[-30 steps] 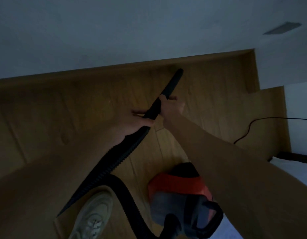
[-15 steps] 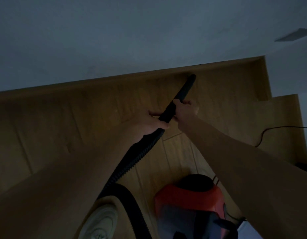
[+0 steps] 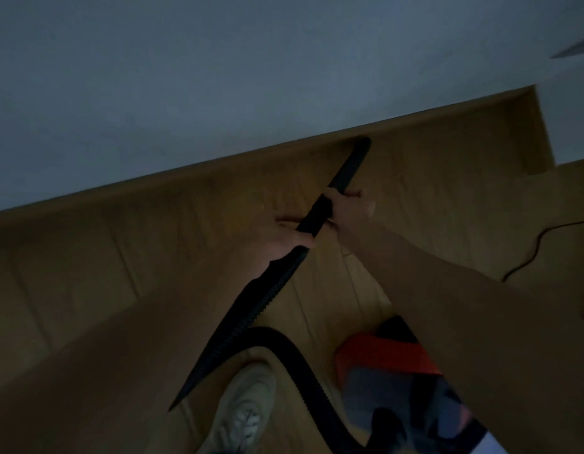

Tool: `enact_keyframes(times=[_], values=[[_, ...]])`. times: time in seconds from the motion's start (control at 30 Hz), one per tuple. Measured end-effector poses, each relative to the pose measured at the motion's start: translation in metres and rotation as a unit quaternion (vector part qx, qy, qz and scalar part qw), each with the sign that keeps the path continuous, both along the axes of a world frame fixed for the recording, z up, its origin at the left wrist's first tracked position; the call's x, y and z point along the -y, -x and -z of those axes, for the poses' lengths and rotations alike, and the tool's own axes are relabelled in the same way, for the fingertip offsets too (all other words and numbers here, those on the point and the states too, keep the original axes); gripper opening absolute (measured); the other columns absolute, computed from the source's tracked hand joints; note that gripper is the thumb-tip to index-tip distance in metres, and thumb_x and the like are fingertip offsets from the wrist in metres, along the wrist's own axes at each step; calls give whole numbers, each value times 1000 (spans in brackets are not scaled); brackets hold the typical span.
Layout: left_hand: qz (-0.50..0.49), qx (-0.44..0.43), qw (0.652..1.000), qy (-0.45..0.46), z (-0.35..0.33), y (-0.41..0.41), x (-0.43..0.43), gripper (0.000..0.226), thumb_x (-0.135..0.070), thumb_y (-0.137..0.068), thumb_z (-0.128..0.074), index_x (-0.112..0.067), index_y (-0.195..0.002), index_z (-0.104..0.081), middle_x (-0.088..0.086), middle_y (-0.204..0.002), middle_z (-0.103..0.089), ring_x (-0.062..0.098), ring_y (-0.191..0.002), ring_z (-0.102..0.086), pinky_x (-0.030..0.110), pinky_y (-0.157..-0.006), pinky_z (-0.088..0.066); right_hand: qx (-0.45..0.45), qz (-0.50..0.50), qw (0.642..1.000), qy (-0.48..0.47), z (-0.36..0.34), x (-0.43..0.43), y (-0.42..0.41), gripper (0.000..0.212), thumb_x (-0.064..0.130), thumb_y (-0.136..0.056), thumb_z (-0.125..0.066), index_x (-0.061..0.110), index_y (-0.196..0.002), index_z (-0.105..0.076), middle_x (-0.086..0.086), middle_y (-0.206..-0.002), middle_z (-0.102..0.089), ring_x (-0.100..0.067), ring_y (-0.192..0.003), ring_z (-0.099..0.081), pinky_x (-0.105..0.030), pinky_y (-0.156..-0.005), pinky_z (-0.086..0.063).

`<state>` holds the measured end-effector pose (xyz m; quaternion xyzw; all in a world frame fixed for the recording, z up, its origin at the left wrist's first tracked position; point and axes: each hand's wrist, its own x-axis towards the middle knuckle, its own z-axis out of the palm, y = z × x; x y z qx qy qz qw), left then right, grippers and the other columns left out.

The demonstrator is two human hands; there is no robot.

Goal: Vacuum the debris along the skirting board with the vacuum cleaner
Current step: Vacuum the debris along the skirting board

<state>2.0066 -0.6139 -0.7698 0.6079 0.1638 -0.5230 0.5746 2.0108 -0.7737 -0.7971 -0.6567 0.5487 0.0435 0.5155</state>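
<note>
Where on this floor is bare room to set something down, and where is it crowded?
Bare floor lies left of the crevice nozzle, below the skirting board. Another patch sits between nozzle and power cord. Crowded: the shoe, hose and red vacuum cleaner.

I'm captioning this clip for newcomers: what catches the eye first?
A black nozzle, gripped mid-frame by the left hand and right hand, points its tip at the skirting board. Bottom right, the red vacuum cleaner sits on the wooden floor beside a pale shoe.
</note>
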Motion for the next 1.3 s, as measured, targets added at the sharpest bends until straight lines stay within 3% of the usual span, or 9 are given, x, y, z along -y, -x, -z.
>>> enact_keyframes(times=[0.2, 0.33, 0.47, 0.57, 0.67, 0.77, 0.97, 1.13, 1.3], values=[[-41, -52, 998, -5, -27, 41, -85, 45, -7, -76, -79, -21, -116, -66, -9, -88, -65, 4, -71, -61, 12, -47, -48, -32, 74, 993, -88, -9, -90, 38, 47, 23, -78, -81, 14, -116, -55, -10, -107, -65, -26, -93, -67, -47, -80, -61], [-60, -90, 994, -18, -40, 71, -141, 46, -2, -77, -77, -16, -118, -63, -2, -96, -68, 10, -77, -64, 22, -58, -50, -44, 104, 981, -155, -17, -153, 66, 41, 23, -80, -78, 14, -114, -56, -10, -113, -65, -25, -97, -65, -36, -72, -59], [-60, -85, 994, -38, -46, 93, -198, 45, -5, -72, -82, -23, -111, -69, 1, -101, -73, 17, -87, -70, 25, -64, -53, -43, 146, 964, -219, -29, -212, 83, 47, 19, -78, -80, 10, -118, -57, -12, -114, -64, -26, -100, -65, -37, -76, -60], [-47, -87, 994, -48, -47, 106, -236, 48, -5, -69, -84, -28, -108, -70, 2, -101, -75, 21, -92, -71, 30, -69, -54, -41, 149, 953, -260, -35, -248, 91, 48, 16, -79, -79, 8, -122, -60, -12, -117, -65, -25, -101, -64, -29, -65, -55], [-46, -97, 993, -56, -47, 115, -264, 49, -2, -69, -82, -27, -109, -70, 3, -98, -76, 23, -89, -72, 32, -68, -55, -36, 163, 951, -261, -40, -276, 97, 44, 11, -79, -77, 9, -119, -60, -13, -115, -64, -25, -97, -65, -25, -58, -53], [-38, -95, 992, -68, -49, 123, -286, 48, 2, -71, -80, -24, -110, -69, 4, -96, -77, 22, -84, -73, 32, -67, -55, -41, 166, 952, -254, -40, -298, 103, 44, 9, -80, -76, 11, -119, -56, -14, -114, -63, -28, -99, -64, -29, -63, -55], [-29, -99, 991, -91, -60, 138, -324, 40, 1, -76, -77, -18, -110, -67, 9, -100, -75, 21, -73, -73, 22, -49, -52, -58, 163, 957, -234, -35, -346, 122, 35, 9, -78, -77, 13, -104, -53, -10, -103, -59, -24, -89, -61, -33, -67, -57], [-4, -115, 989, -93, -66, 152, -337, 37, 2, -77, -76, -17, -108, -66, 11, -99, -75, 23, -71, -72, 25, -49, -53, -54, 171, 958, -225, -44, -363, 144, 35, 9, -77, -78, 15, -99, -52, -7, -96, -59, -17, -77, -58, -20, -44, -47], [19, -117, 990, -82, -69, 171, -331, 36, 4, -78, -75, -17, -106, -67, 5, -79, -77, 18, -63, -73, 26, -51, -55, -61, 187, 958, -210, -50, -350, 167, 36, 8, -75, -79, 15, -95, -51, -10, -99, -61, -26, -89, -63, -38, -68, -60]])
